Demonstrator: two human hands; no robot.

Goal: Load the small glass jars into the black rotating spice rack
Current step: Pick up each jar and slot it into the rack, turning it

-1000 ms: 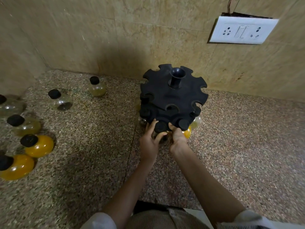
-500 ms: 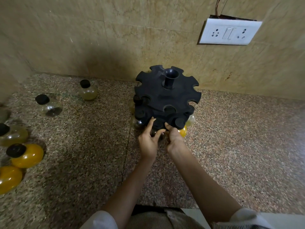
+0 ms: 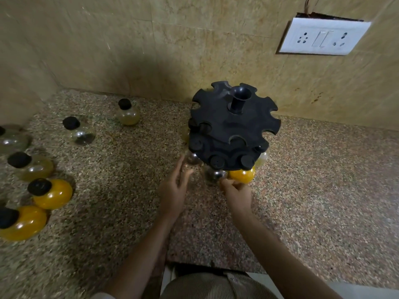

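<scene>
Black spice rack point(image 3: 234, 126) stands mid-frame on the worktop point(image 3: 323, 190), loose jars point(image 3: 51, 193) at left. Left hand point(image 3: 173, 190) hovers straight-fingered, empty; right hand point(image 3: 238, 193) curls against a racked clear jar point(image 3: 216, 175), grip unclear.

My one head-worn camera looks forward and down, close over the speckled surface point(image 3: 323, 201), facing the tiled wall point(image 3: 194, 39).

The rack point(image 3: 234, 126) stands on the counter point(image 3: 323, 190) before the wall point(image 3: 194, 50), 6 loose jars point(image 3: 50, 193) spread to its left.
</scene>
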